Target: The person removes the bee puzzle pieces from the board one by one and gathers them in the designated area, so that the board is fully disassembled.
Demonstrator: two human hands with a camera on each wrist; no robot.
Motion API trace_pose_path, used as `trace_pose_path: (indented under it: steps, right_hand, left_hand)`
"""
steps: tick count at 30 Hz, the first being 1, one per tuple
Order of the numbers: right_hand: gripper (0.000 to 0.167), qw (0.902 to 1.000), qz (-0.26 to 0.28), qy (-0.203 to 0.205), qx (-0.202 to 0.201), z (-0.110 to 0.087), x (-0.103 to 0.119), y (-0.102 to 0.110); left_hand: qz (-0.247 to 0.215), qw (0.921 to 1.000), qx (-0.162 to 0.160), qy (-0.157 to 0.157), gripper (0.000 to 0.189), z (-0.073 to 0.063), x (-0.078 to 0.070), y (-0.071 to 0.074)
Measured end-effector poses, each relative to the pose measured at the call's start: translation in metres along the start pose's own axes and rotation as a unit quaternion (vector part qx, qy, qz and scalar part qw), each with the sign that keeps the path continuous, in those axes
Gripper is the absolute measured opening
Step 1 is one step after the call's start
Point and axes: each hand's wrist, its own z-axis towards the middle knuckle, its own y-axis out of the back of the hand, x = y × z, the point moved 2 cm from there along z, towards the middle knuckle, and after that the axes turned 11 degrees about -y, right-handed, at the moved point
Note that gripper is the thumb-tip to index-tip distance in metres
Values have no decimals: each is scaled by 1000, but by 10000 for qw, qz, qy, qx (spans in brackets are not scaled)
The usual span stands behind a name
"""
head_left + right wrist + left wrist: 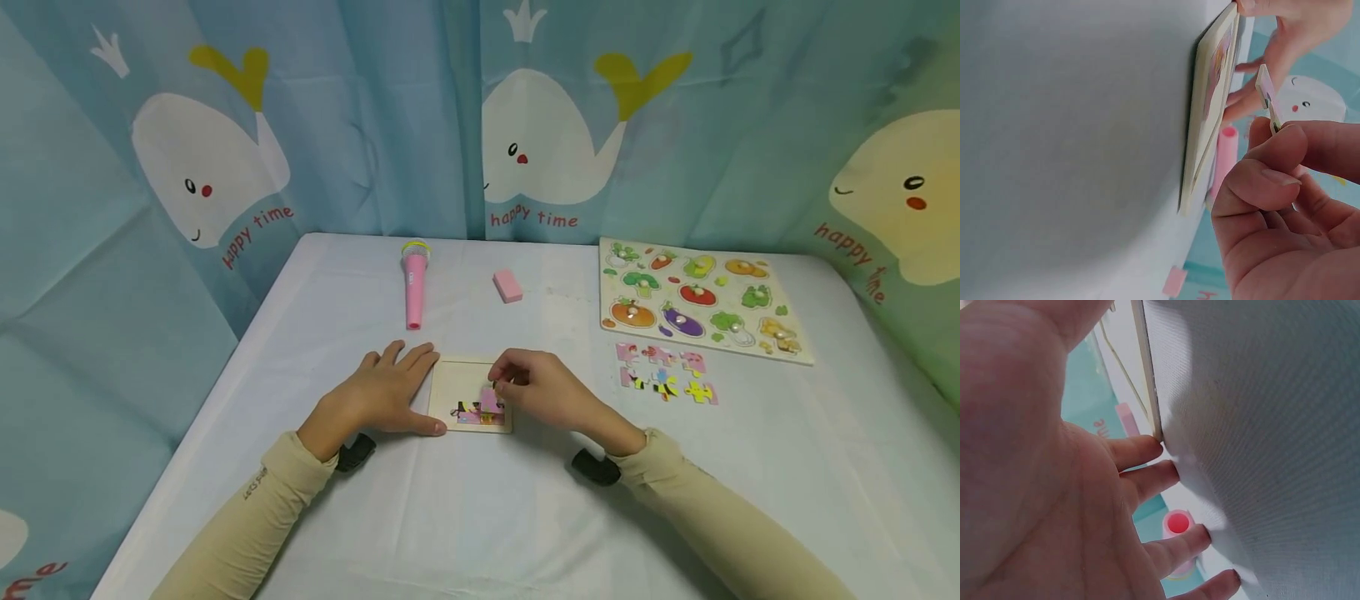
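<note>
A shallow wooden puzzle tray (459, 379) lies on the table, with pink-and-yellow jigsaw pieces (468, 413) set along its lower right part. Between thumb and fingertips, my right hand (546, 390) pinches a pink puzzle piece (1265, 87). In the right wrist view that piece is held off the tray, tilted on edge. My left hand (390, 393) spreads its fingers at the tray's left side, thumb near the lower left corner. From the left wrist, straight fingers (1141, 450) show right at the tray's edge (1149, 375).
Several loose puzzle pieces (664, 372) lie to the right, below a vegetable peg board (701, 337). A pink toy microphone (415, 292) and a pink block (507, 286) sit behind the tray. A whale-print curtain (420, 125) hangs along the table's back edge.
</note>
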Motion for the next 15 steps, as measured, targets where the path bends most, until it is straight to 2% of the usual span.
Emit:
trace_pose_path:
  steps: [15]
  right_hand:
    - [8,9983,-22,-482,-326,-21,-23,30]
  left_hand:
    - [15,10000,-47,-63,111,-2,0,0]
